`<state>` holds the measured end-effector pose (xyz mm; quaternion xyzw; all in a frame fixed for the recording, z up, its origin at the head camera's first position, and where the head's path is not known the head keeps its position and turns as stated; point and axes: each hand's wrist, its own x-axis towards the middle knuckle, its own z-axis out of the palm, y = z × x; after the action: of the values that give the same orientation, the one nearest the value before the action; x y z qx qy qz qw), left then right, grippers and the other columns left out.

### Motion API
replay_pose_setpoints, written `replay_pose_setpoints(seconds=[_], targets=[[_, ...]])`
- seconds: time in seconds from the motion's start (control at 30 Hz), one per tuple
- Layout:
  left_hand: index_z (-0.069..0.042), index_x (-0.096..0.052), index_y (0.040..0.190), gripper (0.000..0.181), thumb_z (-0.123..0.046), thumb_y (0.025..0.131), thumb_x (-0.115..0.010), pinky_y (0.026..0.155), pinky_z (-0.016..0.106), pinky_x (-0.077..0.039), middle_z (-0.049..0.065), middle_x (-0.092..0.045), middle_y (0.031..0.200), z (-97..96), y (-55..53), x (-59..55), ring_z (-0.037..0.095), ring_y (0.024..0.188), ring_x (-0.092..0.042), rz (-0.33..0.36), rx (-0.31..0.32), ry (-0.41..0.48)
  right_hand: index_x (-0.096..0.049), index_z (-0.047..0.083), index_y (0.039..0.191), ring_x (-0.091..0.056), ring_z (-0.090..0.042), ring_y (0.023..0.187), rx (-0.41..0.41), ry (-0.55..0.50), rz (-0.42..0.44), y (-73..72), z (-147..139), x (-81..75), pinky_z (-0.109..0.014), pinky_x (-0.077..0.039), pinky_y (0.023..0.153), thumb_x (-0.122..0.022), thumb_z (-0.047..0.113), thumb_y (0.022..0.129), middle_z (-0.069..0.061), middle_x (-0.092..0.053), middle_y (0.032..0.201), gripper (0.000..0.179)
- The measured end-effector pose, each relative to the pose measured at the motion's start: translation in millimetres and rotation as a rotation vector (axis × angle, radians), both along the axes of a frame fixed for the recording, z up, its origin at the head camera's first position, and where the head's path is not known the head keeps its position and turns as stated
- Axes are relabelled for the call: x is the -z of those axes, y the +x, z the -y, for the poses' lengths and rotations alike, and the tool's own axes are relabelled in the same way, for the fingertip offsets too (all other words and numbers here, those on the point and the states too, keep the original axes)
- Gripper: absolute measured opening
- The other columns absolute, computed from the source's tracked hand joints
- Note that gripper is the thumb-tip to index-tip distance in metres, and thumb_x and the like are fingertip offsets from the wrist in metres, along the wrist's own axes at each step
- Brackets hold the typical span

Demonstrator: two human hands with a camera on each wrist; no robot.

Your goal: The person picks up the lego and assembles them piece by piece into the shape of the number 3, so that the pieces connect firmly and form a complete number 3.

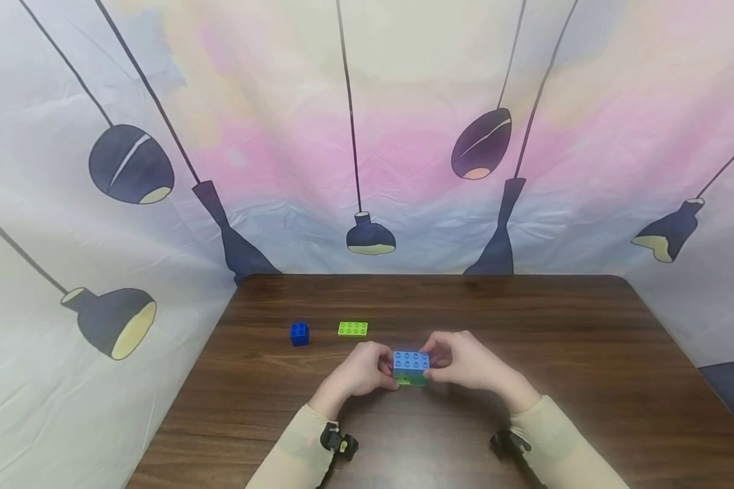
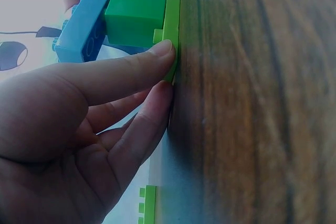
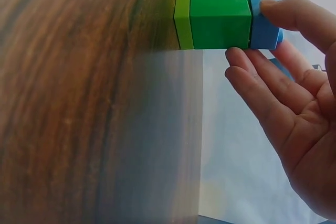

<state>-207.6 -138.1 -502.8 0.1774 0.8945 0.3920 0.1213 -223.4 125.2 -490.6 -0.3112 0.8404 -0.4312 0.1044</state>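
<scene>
Two cream sleeves lie nearest, each with a black wrist camera strapped by the cuff, reaching over a brown wooden desk. The left hand pinches the left end of a light green plate, its thumb beside a bare stud. The right hand grasps the right end of a light blue brick, thumb on the near side and fingers behind. Between plate and brick is a green block, standing toward the plate's right end; the light blue brick sits over it, slightly tilted, with a thin gap along part of the joint. This stack is well in from the desk's far edge, a little closer to the left edge than the right. Beyond it, nearer the far edge, lies a second light green plate, studs up. Farther left, toward the far left corner, a small dark blue brick stands upright. Behind the far edge hangs a pastel cloth printed with dark lamps.
</scene>
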Motion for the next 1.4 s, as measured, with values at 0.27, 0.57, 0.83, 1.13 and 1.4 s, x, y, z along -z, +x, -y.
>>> replay_pose_setpoints(seconds=[0.27, 0.57, 0.83, 1.13, 1.4], targets=[[-0.006, -0.075, 0.096, 0.026, -0.001, 0.078, -0.094, 0.068, 0.028, -0.054, -0.004, -0.067, 0.078, 0.6, -2.0, 1.9, 0.012, 0.072, -0.062, 0.009, 0.001, -0.005, -0.07, 0.019, 0.118, -0.074, -0.012, 0.102, -0.017, -0.008, 0.03, -2.0, -2.0, 1.0, -0.034, -0.061, 0.087, -0.089, 0.017, 0.089, 0.006, -0.075, 0.111, 0.034], [-0.008, -0.075, 0.095, 0.026, -0.003, 0.079, -0.094, 0.067, 0.027, -0.053, -0.006, -0.067, 0.078, 1.0, -3.2, 2.2, 0.01, 0.071, -0.062, 0.004, 0.001, -0.01, -0.075, 0.018, 0.117, -0.075, -0.014, 0.102, -0.019, -0.038, 0.025, -3.5, -3.0, -2.6, -0.032, -0.062, 0.085, -0.089, 0.021, 0.09, 0.003, -0.076, 0.112, 0.031], [-0.007, -0.074, 0.094, 0.026, -0.002, 0.078, -0.094, 0.067, 0.028, -0.053, -0.005, -0.067, 0.078, 0.6, -2.7, 1.5, 0.011, 0.072, -0.062, 0.006, -0.003, -0.012, -0.078, 0.019, 0.115, -0.076, -0.012, 0.1, 0.003, -0.02, 0.016, -2.0, -2.3, -3.7, -0.031, -0.062, 0.084, -0.089, 0.023, 0.091, 0.006, -0.077, 0.11, 0.026], [-0.009, -0.074, 0.095, 0.026, -0.002, 0.079, -0.094, 0.068, 0.028, -0.053, -0.005, -0.066, 0.079, 0.3, -0.2, 1.4, 0.012, 0.073, -0.062, 0.011, -0.008, -0.018, -0.08, 0.02, 0.114, -0.076, -0.01, 0.098, 0.061, 0.027, 0.011, 2.2, -1.0, -4.7, -0.034, -0.062, 0.085, -0.09, 0.025, 0.09, 0.006, -0.078, 0.109, 0.027], [-0.007, -0.074, 0.095, 0.025, -0.003, 0.08, -0.094, 0.068, 0.028, -0.053, -0.004, -0.066, 0.079, 0.9, -0.4, 0.2, 0.011, 0.072, -0.062, 0.006, -0.002, -0.014, -0.08, 0.019, 0.115, -0.076, -0.012, 0.098, 0.08, 0.023, 0.048, 2.5, -0.8, -5.3, -0.037, -0.062, 0.086, -0.09, 0.025, 0.09, 0.005, -0.078, 0.11, 0.028]])
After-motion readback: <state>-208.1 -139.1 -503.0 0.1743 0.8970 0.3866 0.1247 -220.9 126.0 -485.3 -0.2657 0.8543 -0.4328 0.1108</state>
